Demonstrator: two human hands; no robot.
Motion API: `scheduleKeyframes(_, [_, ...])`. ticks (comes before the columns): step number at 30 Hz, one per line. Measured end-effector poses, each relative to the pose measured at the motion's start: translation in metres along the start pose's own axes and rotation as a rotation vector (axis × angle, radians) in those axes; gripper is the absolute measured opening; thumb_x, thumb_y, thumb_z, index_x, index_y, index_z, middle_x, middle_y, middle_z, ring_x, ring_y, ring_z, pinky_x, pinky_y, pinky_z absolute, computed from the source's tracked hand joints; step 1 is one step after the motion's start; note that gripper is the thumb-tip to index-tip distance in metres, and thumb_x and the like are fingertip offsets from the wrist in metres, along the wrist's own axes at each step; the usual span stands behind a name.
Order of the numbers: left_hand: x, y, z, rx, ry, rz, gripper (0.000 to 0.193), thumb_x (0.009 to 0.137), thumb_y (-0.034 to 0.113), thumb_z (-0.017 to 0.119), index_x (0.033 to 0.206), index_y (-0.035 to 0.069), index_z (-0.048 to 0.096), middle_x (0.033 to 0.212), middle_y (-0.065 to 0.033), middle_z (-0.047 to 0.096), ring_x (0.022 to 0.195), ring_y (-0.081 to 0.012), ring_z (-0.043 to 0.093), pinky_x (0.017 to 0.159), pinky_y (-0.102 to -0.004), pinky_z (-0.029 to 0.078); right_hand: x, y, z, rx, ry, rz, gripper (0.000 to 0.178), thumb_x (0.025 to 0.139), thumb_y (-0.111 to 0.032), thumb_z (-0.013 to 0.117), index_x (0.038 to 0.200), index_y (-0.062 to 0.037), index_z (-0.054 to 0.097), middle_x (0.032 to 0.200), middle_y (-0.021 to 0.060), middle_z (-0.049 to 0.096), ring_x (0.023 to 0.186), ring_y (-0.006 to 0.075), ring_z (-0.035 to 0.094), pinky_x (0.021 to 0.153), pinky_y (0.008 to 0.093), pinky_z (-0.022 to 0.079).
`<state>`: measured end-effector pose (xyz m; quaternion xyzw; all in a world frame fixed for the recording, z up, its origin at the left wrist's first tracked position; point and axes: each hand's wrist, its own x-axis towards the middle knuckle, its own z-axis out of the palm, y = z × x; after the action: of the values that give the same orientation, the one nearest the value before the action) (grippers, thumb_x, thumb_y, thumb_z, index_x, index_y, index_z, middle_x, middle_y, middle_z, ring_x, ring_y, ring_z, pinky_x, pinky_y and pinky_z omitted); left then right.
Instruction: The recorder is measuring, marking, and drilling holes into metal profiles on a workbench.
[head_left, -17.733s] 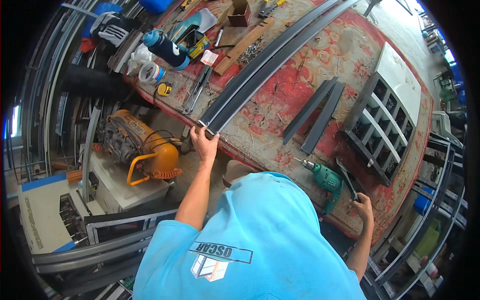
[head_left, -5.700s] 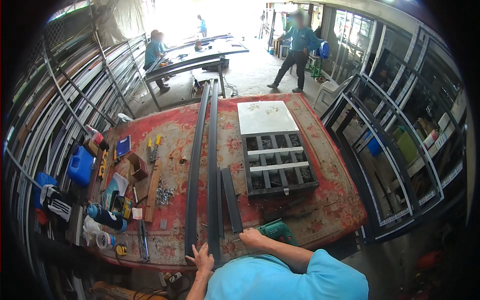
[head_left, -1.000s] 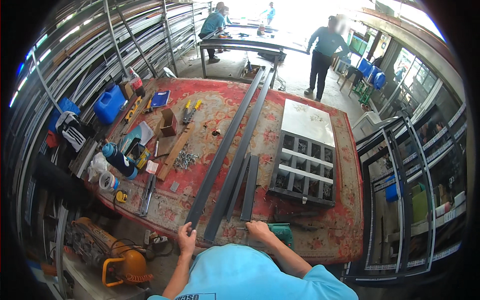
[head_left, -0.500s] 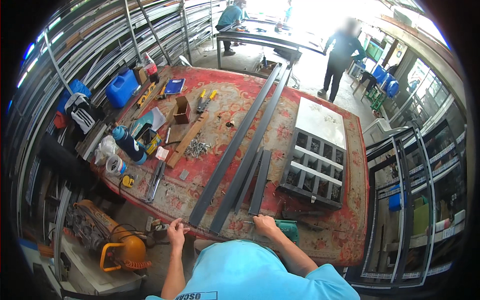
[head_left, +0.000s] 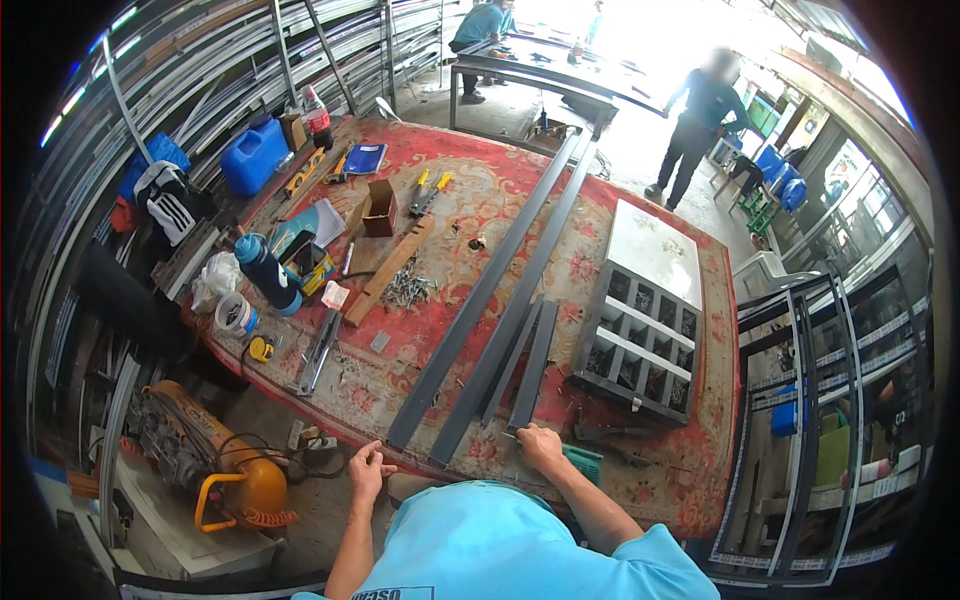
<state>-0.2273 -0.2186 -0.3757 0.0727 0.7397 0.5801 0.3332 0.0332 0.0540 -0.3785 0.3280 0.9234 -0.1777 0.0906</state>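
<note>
My left hand [head_left: 368, 470] is just off the table's near edge, left of the long bars. Its fingers are apart and bent, with nothing seen in them. My right hand [head_left: 541, 448] is closed by the near end of a short dark grey metal bar [head_left: 533, 370]; what its fingertips pinch is too small to make out. A green power drill [head_left: 582, 461] lies beside that hand, partly hidden by my forearm. Two long dark grey metal bars [head_left: 478, 295] [head_left: 515, 310] run away across the table, and a thinner short bar [head_left: 508, 372] leans against the nearer ones.
On the red patterned cloth [head_left: 560, 235] stands a divided box of screws [head_left: 640, 345] at right. Pliers [head_left: 430, 195], a wooden strip [head_left: 392, 270], loose screws [head_left: 407, 287], a blue bottle [head_left: 268, 277] and a tape measure [head_left: 261, 348] lie left. An orange compressor [head_left: 215, 440] sits below; a person [head_left: 700, 120] stands beyond.
The view has shifted a little, so the table things sit slightly farther right. My left hand has moved slightly and its fingers have changed pose. My right hand stays at the short bar's end.
</note>
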Motion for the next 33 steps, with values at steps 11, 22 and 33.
scheduleKeyframes(11, [0.013,-0.015,-0.013,0.092,-0.055,0.073,0.033,0.091,0.003,0.057,0.123,-0.006,0.056,0.086,-0.0082,0.063,0.064,-0.0153,0.064,0.057,-0.0262,0.052,0.003,0.001,-0.006,0.042,-0.037,0.047,0.026,0.076,-0.016,0.062,0.099,-0.0084,0.068,0.1,0.0143,0.067,0.096,0.0347,0.064,0.08,0.0456,0.052])
scheduleKeyframes(22, [0.02,-0.014,0.007,0.098,-0.148,-0.014,0.034,0.083,-0.006,0.063,0.116,-0.007,0.058,0.083,-0.0056,0.06,0.064,-0.0166,0.064,0.057,-0.0286,0.056,-0.014,0.013,-0.017,0.155,-0.009,0.024,0.031,0.075,-0.018,0.062,0.104,-0.0097,0.068,0.1,0.0143,0.068,0.096,0.0337,0.065,0.08,0.0457,0.052])
scheduleKeyframes(33, [0.008,0.029,0.027,0.171,-0.222,-0.023,0.032,0.098,0.03,0.055,0.113,0.003,0.064,0.093,-0.0077,0.07,0.065,-0.0114,0.065,0.049,-0.0225,0.046,-0.013,0.02,-0.008,0.069,-0.12,-0.144,0.027,0.076,-0.012,0.059,0.101,-0.0085,0.068,0.095,0.0176,0.068,0.091,0.0356,0.066,0.078,0.0458,0.054])
